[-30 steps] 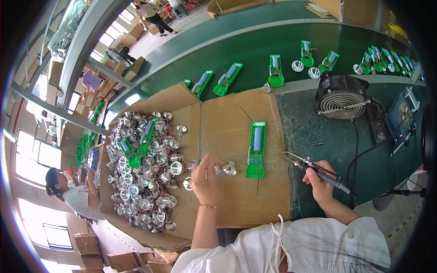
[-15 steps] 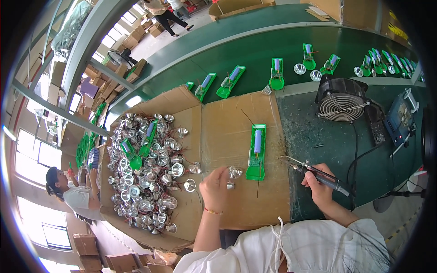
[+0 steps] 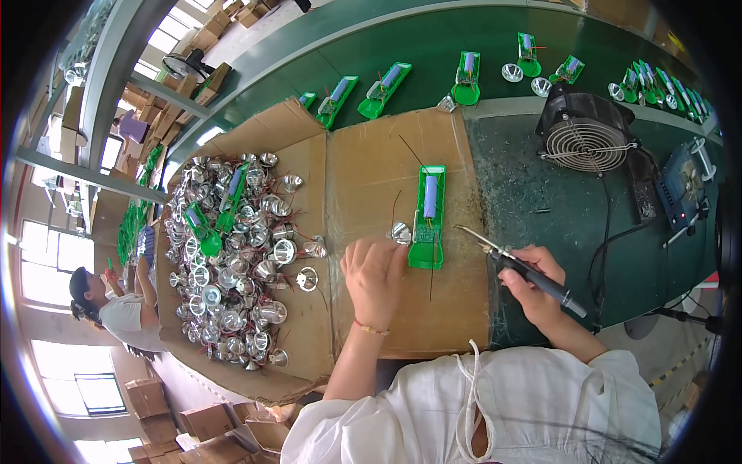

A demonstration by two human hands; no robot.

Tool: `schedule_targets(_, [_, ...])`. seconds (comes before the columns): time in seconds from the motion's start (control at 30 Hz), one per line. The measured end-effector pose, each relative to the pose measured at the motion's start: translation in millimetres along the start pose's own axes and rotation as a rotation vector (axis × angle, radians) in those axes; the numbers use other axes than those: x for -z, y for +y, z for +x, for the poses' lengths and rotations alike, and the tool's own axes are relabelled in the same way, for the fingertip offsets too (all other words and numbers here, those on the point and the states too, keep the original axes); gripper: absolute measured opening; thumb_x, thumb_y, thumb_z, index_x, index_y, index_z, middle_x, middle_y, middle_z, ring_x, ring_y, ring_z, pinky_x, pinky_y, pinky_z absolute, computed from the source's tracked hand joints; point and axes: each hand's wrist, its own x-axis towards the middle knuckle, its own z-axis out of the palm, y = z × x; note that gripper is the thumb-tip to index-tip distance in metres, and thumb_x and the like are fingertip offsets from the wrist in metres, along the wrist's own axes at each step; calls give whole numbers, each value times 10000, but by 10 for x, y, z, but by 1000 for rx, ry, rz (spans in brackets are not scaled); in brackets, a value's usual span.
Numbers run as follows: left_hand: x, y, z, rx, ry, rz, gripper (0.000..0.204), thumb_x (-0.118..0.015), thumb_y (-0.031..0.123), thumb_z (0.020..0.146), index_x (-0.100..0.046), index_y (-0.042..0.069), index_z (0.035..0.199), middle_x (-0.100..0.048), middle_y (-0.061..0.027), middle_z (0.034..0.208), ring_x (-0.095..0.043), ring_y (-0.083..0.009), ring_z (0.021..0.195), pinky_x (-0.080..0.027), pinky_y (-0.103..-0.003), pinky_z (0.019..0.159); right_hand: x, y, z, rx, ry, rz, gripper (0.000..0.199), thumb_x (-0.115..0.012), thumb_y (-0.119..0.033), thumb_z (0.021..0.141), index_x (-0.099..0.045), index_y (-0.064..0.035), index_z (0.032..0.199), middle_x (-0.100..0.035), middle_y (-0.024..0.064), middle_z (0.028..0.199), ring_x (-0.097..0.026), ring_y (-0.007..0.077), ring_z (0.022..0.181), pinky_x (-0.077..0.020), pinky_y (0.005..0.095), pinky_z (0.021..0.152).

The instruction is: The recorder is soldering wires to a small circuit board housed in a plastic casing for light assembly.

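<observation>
My left hand (image 3: pixel 374 280) is closed over the cardboard, fingers curled inward. Just beyond its fingertips sits a shiny reflector cup (image 3: pixel 400 233) with a thin dark wire rising from it; whether the fingers grip it is hidden. To the right lies an open green housing (image 3: pixel 426 254) holding a purple cylindrical battery (image 3: pixel 430 197) and a small circuit board (image 3: pixel 426 234). Thin dark wires stick out past both its ends. In my right hand (image 3: pixel 535 282) is a soldering iron (image 3: pixel 533 276), its metal tip pointing left, a little right of the housing and apart from it.
A cardboard box (image 3: pixel 309 166) heaped with reflector cups (image 3: pixel 232 278) stands at left, two green housings on the heap. Beyond, more green housings (image 3: pixel 467 81) line a green bench. A black fan (image 3: pixel 585 139) and a blue soldering station (image 3: pixel 684 189) stand right. Another person (image 3: pixel 124 313) works far left.
My left hand has moved toward the housing, and the reflector cup now lies closer to it. The soldering iron's tip has come nearer the housing. The whole view has shifted.
</observation>
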Motion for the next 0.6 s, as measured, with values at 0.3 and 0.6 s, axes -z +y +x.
schedule_targets(0.3, [-183, -24, -49, 36, -53, -50, 79, -712, 129, 699, -635, 119, 716, -599, -7, 817, -535, -219, 808, -373, -343, 750, -162, -30, 51, -40, -83, -88, 176, -627, -81, 817, -519, 32, 899, -617, 95, 745, -605, 112, 624, -496, 232, 560])
schedule_targets(0.6, [-260, -14, -18, -75, 35, 79, 113, -727, 117, 672, -614, 122, 683, -589, 8, 790, -545, -202, 821, -375, -344, 753, -254, 2, 119, -66, -53, -83, 162, -621, -104, 831, -517, 15, 869, -614, 85, 688, -593, 103, 599, -493, 231, 547])
